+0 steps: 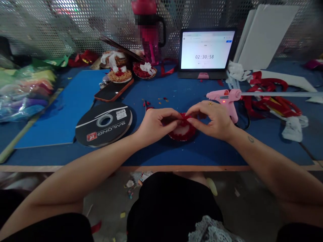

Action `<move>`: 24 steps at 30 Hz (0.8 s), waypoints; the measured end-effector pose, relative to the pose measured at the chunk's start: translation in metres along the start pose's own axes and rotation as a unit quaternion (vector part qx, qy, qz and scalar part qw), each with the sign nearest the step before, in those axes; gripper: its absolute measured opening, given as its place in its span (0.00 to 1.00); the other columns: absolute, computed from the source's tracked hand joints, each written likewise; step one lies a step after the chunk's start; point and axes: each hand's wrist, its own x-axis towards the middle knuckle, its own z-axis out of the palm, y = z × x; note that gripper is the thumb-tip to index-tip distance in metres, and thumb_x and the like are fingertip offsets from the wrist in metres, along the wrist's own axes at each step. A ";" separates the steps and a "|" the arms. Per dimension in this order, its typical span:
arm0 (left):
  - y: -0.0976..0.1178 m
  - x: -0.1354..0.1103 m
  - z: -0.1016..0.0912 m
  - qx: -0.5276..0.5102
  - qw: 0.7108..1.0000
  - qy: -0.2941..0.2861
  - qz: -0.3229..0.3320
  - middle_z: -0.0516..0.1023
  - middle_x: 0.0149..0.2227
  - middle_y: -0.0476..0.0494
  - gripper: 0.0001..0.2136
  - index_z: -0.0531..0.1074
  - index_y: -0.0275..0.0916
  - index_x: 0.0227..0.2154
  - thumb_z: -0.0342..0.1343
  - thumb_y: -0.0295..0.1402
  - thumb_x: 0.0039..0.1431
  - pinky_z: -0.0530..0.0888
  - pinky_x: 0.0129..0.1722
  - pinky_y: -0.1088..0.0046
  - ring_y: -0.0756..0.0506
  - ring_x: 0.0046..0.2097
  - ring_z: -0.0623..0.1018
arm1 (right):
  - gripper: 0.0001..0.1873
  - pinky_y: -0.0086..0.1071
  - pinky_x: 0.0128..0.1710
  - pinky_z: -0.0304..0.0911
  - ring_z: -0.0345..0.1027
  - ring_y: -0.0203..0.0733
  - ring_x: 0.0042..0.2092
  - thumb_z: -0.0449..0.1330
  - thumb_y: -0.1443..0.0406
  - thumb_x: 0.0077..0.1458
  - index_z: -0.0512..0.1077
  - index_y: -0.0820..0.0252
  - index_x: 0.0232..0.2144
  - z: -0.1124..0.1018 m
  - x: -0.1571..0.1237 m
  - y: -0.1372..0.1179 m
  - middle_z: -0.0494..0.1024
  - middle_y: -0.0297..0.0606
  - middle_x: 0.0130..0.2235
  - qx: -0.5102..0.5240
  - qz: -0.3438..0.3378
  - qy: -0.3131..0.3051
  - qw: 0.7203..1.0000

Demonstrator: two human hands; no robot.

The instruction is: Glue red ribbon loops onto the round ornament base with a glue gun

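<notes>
A small round red piece (182,136) with a whitish middle lies on the blue tabletop in front of me. At its far edge is a bit of red ribbon (184,117), pinched from both sides. My left hand (158,125) grips the ribbon's left part between thumb and fingers. From the right, my right hand (214,120) closes thumb and forefinger on the same ribbon. The fingertips hide most of its shape. Beyond my right hand stands a pink glue gun (228,101) with a lit red light and a long glue stick in its back.
Left of my hands lies a black ribbon spool (104,124), with a phone (114,90) behind it. Decorated round pieces (119,74) and a pink bottle (149,40) stand at the back. A tablet (207,50) shows a timer. Red ribbon scraps (271,84) clutter the right.
</notes>
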 end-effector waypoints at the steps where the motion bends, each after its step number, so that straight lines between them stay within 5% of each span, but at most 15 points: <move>1: 0.000 0.000 -0.001 0.001 1.000 0.011 0.004 0.82 0.31 0.50 0.06 0.78 0.37 0.33 0.56 0.26 0.55 0.76 0.33 0.82 0.53 0.30 0.79 | 0.09 0.31 0.29 0.59 0.65 0.36 0.27 0.56 0.59 0.60 0.73 0.56 0.33 -0.005 0.001 0.001 0.76 0.32 0.27 -0.001 0.006 0.002 1.000; 3: 0.000 0.000 -0.002 0.017 0.999 0.034 0.014 0.82 0.32 0.49 0.06 0.79 0.37 0.32 0.57 0.27 0.55 0.76 0.33 0.81 0.52 0.30 0.79 | 0.11 0.30 0.24 0.56 0.62 0.33 0.23 0.57 0.59 0.59 0.72 0.57 0.28 -0.019 0.003 0.004 0.74 0.31 0.24 0.017 0.026 -0.031 0.999; 5: 0.001 0.000 -0.004 0.034 0.998 0.047 0.023 0.82 0.32 0.48 0.06 0.79 0.37 0.32 0.57 0.29 0.56 0.77 0.34 0.81 0.52 0.31 0.80 | 0.14 0.28 0.20 0.53 0.60 0.32 0.21 0.59 0.57 0.58 0.71 0.57 0.24 -0.037 0.005 0.007 0.71 0.29 0.20 0.076 0.057 -0.150 0.984; 8: 0.002 -0.001 -0.004 0.051 0.996 0.055 0.045 0.83 0.33 0.48 0.06 0.79 0.38 0.33 0.57 0.28 0.57 0.77 0.36 0.80 0.52 0.32 0.80 | 0.13 0.26 0.17 0.54 0.62 0.31 0.20 0.60 0.56 0.57 0.74 0.55 0.25 -0.068 0.002 0.013 0.71 0.29 0.20 0.159 0.091 -0.399 0.898; 10: 0.002 0.000 -0.005 0.063 0.995 0.058 0.058 0.83 0.33 0.48 0.06 0.79 0.38 0.33 0.57 0.28 0.57 0.77 0.36 0.81 0.52 0.32 0.80 | 0.12 0.26 0.17 0.54 0.63 0.32 0.20 0.61 0.55 0.57 0.75 0.54 0.27 -0.089 -0.006 0.020 0.72 0.30 0.21 0.154 0.116 -0.463 0.865; 15: 0.000 0.002 -0.006 0.053 0.995 0.063 0.047 0.82 0.32 0.48 0.04 0.77 0.36 0.33 0.57 0.28 0.58 0.76 0.35 0.81 0.53 0.32 0.80 | 0.23 0.30 0.19 0.55 0.60 0.32 0.21 0.58 0.44 0.55 0.73 0.55 0.22 -0.119 -0.045 0.055 0.71 0.34 0.21 0.035 0.249 -0.372 0.893; 18: -0.003 0.002 -0.006 0.031 0.998 0.056 0.028 0.81 0.31 0.48 0.04 0.76 0.36 0.33 0.56 0.28 0.58 0.76 0.35 0.80 0.52 0.32 0.80 | 0.24 0.32 0.22 0.56 0.64 0.36 0.23 0.61 0.42 0.50 0.72 0.56 0.24 -0.115 -0.057 0.078 0.74 0.38 0.24 -0.106 0.343 -0.228 0.905; 24: -0.004 0.003 -0.007 0.012 0.999 0.047 -0.002 0.80 0.29 0.47 0.04 0.75 0.35 0.32 0.56 0.29 0.58 0.77 0.34 0.80 0.52 0.30 0.80 | 0.24 0.33 0.23 0.58 0.68 0.39 0.25 0.74 0.51 0.35 0.74 0.57 0.30 -0.084 -0.045 0.086 0.78 0.43 0.28 -0.067 0.320 -0.136 0.935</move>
